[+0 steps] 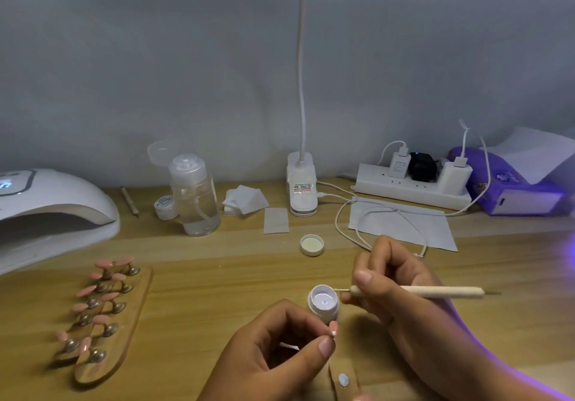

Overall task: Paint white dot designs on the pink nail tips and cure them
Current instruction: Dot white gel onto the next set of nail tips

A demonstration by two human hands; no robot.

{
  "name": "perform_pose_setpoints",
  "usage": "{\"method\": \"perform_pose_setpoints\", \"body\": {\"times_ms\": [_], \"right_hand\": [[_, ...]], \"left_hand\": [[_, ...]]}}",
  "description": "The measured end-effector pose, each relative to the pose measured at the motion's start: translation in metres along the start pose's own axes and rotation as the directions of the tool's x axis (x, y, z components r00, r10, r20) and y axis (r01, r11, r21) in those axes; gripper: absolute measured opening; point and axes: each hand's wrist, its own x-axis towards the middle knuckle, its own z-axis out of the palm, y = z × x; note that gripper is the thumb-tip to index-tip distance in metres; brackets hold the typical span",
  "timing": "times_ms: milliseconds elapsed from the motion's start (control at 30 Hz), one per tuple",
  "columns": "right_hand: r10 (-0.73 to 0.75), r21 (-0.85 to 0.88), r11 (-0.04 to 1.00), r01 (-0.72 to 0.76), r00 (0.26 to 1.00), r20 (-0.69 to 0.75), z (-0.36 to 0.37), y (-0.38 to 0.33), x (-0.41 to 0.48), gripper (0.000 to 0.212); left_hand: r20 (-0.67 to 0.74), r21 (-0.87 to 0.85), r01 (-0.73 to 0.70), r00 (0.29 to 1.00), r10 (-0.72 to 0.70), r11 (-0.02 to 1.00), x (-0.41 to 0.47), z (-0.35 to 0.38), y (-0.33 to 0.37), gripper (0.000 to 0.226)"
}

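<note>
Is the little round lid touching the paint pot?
Apart. The head view shows the lid lying farther back, with a strip of bare table between it and the pot.

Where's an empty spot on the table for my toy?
Bare wood lies between the nail-tip stands and the white jar, this side of the loose lid. More lies right of the right hand, in front of the paper sheet. The back edge is crowded: bottle, lamp base, power strip.

Left hand (273, 349), right hand (393, 282) — both curled
</note>
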Motion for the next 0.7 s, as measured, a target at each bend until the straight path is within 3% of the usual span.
{"method": "perform_pose_setpoints", "body": {"times_ms": [200, 367, 700], "right_hand": [[0.052, 0.115, 0.992, -0.058, 0.997, 0.050, 0.0075, -0.0045, -0.0009, 0.031], [0.106, 0.176, 0.977, -0.121, 0.990, 0.091, 0.0091, -0.0062, -0.0005, 0.023], [0.116, 0.176, 0.976, -0.132, 0.989, 0.094, 0.0068, -0.0027, 0.0030, 0.020]], "left_hand": [[-0.025, 0.007, 0.003, 1.000, -0.003, 1.000, -0.0016, -0.0001, -0.0013, 0.025], [-0.023, 0.003, 0.016, 1.000, -0.016, 1.000, -0.0003, -0.0004, -0.0034, 0.012], [-0.047, -0.019, 0.016, 0.999, -0.017, 1.000, 0.0016, -0.0008, -0.0058, 0.029]]}}
